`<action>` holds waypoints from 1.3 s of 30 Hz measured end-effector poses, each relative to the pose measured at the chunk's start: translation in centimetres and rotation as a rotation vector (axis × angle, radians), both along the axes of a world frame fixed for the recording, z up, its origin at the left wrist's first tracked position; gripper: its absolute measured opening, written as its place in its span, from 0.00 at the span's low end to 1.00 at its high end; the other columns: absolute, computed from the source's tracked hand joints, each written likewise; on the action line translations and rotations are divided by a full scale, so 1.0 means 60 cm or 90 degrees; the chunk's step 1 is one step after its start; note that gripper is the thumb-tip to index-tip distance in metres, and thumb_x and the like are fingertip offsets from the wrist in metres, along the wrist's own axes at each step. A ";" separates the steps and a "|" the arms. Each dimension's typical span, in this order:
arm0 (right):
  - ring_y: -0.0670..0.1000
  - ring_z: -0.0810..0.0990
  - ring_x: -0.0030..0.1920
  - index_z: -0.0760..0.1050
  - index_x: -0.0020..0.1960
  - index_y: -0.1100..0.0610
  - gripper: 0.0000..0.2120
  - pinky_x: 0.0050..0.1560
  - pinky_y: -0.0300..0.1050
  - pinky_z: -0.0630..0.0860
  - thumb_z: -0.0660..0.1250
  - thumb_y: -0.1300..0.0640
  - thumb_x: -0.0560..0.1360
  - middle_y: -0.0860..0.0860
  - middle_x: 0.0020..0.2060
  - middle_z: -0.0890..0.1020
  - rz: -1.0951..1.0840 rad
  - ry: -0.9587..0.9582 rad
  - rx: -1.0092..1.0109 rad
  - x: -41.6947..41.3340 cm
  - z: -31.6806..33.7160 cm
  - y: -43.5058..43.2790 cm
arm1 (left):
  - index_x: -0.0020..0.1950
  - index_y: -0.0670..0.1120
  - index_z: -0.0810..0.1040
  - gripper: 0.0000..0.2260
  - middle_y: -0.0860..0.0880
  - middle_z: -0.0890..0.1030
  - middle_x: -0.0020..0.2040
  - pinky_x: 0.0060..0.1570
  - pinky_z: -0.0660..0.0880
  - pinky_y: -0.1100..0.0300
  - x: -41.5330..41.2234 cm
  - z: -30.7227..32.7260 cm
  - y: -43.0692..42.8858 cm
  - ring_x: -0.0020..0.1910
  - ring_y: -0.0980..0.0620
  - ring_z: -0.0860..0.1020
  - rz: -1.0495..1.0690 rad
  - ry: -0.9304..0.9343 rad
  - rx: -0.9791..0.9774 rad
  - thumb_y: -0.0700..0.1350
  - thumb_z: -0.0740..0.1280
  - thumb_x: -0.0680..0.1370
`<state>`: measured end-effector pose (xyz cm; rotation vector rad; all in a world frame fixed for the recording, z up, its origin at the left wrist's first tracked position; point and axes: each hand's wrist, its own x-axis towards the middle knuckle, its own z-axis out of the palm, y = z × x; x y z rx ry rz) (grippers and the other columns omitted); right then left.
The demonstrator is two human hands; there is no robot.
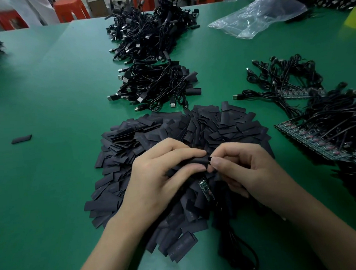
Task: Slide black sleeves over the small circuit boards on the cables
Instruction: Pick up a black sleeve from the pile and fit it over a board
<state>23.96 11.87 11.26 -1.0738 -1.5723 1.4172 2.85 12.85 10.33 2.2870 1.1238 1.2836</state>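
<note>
**Counted on the table**

Two hands are showing, the left hand [154, 178] and the right hand [248, 172], both pinching one held sleeve [195, 162]. One circuit board [204, 189] is showing below them. One lone sleeve [21, 139] is lying apart at the left; the sleeve heap [147, 132] is holding too many to count. Two cable piles are sitting mid-table, the far pile [152, 30] and the near pile [155, 86]. One plastic bag [257, 17] is lying beyond.

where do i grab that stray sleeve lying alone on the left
Probably pinch the stray sleeve across its narrow width near the middle, coming from above. It lies flat and alone on the green table, so both long edges are free for a grip.
</note>
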 end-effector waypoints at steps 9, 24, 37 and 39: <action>0.45 0.61 0.24 0.80 0.41 0.56 0.11 0.24 0.36 0.60 0.65 0.54 0.78 0.46 0.24 0.66 -0.006 0.015 -0.042 0.008 0.002 0.007 | 0.55 0.43 0.87 0.11 0.50 0.83 0.48 0.51 0.74 0.68 -0.008 0.003 0.001 0.49 0.58 0.81 0.013 0.006 0.013 0.42 0.78 0.74; 0.45 0.58 0.24 0.79 0.39 0.57 0.13 0.23 0.36 0.59 0.65 0.59 0.82 0.48 0.24 0.61 -0.105 0.051 -0.047 0.016 0.000 0.014 | 0.58 0.51 0.84 0.09 0.57 0.86 0.51 0.54 0.79 0.61 -0.022 -0.003 0.011 0.52 0.58 0.84 0.118 -0.037 -0.053 0.49 0.73 0.79; 0.41 0.65 0.28 0.81 0.48 0.46 0.08 0.29 0.38 0.63 0.74 0.44 0.73 0.43 0.26 0.69 -0.192 -0.091 0.219 -0.023 -0.021 -0.014 | 0.41 0.51 0.83 0.05 0.55 0.80 0.40 0.44 0.73 0.63 0.035 0.004 -0.010 0.40 0.56 0.76 0.005 -0.352 -0.297 0.46 0.78 0.70; 0.41 0.66 0.29 0.82 0.47 0.46 0.07 0.30 0.39 0.64 0.73 0.44 0.73 0.44 0.25 0.70 -0.189 -0.089 0.208 -0.022 -0.020 -0.013 | 0.41 0.53 0.84 0.05 0.56 0.79 0.36 0.40 0.71 0.64 0.036 0.005 -0.010 0.37 0.56 0.73 -0.001 -0.386 -0.344 0.50 0.78 0.69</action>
